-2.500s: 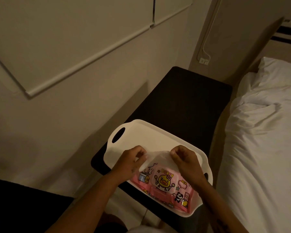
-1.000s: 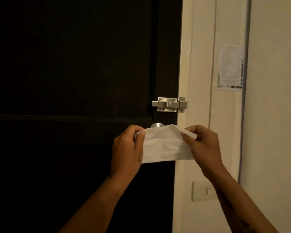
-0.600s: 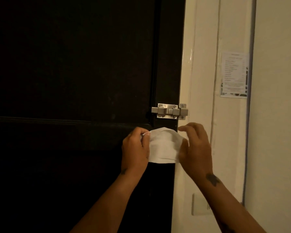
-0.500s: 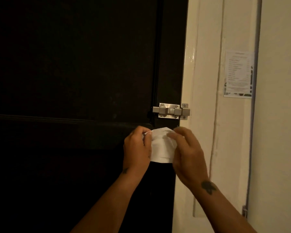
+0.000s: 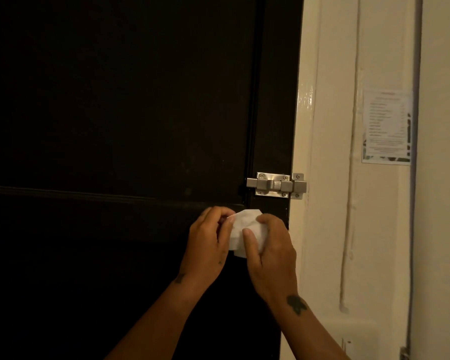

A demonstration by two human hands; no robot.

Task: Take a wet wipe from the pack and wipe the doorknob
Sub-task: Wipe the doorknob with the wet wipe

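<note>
Pressing the white wet wipe (image 5: 240,231) against the dark door (image 5: 115,126), the right hand (image 5: 269,252) curls over it while the left hand (image 5: 207,241) pinches its edge. The wipe likely covers the hidden doorknob, under the metal bolt (image 5: 277,185).

Dark door (image 5: 115,113) carries steel bolt latch (image 5: 276,185).

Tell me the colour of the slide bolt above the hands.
Brushed silver metal; the slide bolt shows clearly in the head view against the dark door.
</note>
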